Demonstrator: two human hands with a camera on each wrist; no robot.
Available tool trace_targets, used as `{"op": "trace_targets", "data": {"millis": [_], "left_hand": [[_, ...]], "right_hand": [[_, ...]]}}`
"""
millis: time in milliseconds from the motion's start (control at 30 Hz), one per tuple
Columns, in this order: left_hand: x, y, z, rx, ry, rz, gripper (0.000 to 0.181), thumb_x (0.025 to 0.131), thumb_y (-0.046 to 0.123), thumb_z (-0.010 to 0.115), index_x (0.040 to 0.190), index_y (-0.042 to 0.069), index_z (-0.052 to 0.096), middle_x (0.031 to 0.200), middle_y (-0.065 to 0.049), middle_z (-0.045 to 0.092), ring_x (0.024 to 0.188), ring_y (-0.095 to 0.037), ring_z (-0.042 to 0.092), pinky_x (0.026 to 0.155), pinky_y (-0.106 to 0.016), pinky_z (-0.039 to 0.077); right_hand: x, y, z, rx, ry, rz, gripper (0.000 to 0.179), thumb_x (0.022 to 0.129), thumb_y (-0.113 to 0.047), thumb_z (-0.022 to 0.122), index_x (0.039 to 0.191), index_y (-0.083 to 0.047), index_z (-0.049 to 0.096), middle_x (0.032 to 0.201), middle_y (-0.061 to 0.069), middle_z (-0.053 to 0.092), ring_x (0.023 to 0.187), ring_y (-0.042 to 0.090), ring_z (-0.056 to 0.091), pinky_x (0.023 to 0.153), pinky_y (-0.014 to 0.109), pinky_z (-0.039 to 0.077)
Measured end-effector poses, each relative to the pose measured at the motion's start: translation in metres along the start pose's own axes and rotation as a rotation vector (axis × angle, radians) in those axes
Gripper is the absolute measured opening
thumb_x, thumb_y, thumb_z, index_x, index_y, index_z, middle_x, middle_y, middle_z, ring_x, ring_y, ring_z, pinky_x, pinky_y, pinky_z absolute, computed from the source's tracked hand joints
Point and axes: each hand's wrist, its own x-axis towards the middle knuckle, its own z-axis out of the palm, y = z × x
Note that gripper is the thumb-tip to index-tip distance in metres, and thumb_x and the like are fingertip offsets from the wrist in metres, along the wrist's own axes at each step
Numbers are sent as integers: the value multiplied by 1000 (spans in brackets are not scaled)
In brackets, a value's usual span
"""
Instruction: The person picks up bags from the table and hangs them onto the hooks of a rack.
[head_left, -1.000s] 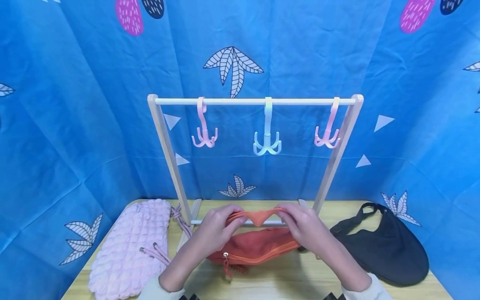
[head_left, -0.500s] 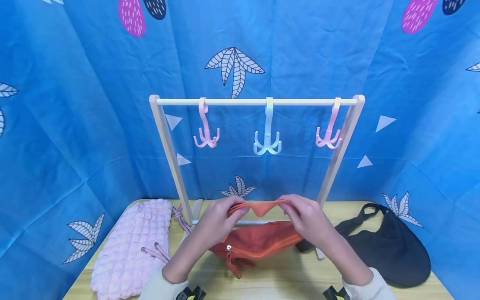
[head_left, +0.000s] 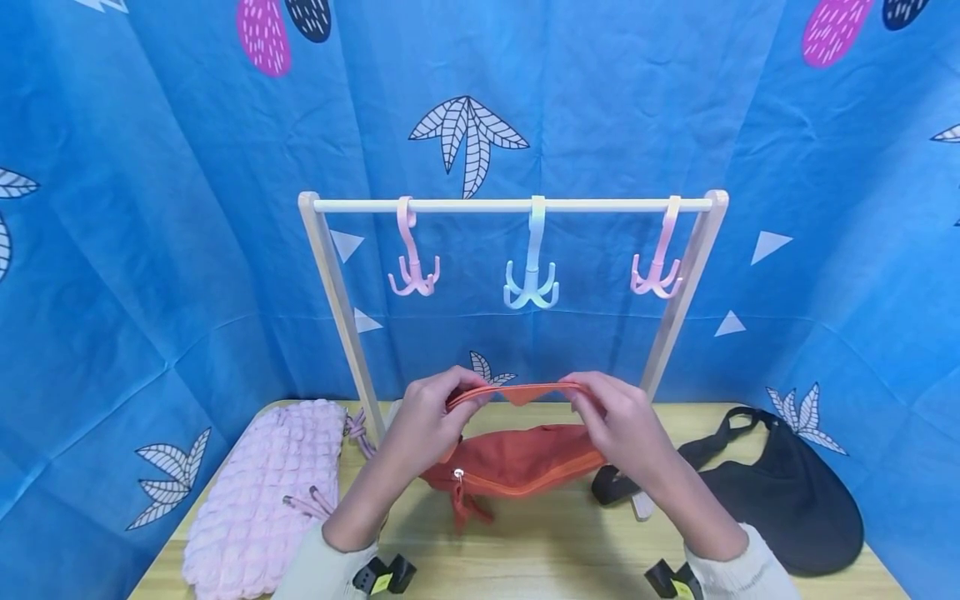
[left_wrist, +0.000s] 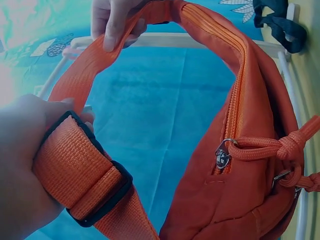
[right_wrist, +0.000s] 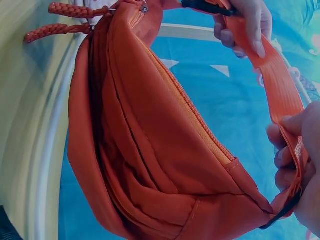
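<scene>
Orange bag [head_left: 517, 458] hanging by strap [head_left: 519, 395] above counter [head_left: 525, 550], midway between left and right edges. Left hand [head_left: 433, 415] and right hand [head_left: 624, 419] each gripping strap. Pink bag [head_left: 270, 500] lying along left edge, black bag [head_left: 791, 500] along right.

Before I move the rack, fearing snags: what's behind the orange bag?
In the head view: table, rack and blue cloth; anything directly behind the bag is covered.
</scene>
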Motion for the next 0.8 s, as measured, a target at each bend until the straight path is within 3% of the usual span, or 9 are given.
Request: {"op": "trace_targets", "data": {"millis": [200,433,667,800], "left_hand": [[6,4,-4,-26,30,19,16,93,13,77,109,13,74,77,2,64,62,-9,53,52,-21,49],[14,8,-8,-41,73,70,16,93,13,78,108,13,74,81,0,67,62,-10,54,54,-21,50],[23,13,-11,-27,134,119,14,93,11,78,106,10,75,83,-2,71,64,-14,56,55,-21,49],[28,17,-13,-24,151,123,13,93,11,77,105,10,75,79,-3,67,63,-14,55,53,-21,47]], "right_hand": [[8,-4,-5,-2,35,14,28,83,4,82,109,-6,76,93,7,78,75,13,70,69,21,61],[14,-4,-9,-7,83,39,27,83,5,81,108,-4,76,92,8,78,68,9,63,64,9,52],[23,-6,-13,-35,107,51,28,83,2,83,110,-3,75,92,9,78,70,11,65,65,22,59],[27,-5,-15,-40,120,46,28,84,1,83,111,-3,74,89,9,76,67,9,61,63,17,56]]}}
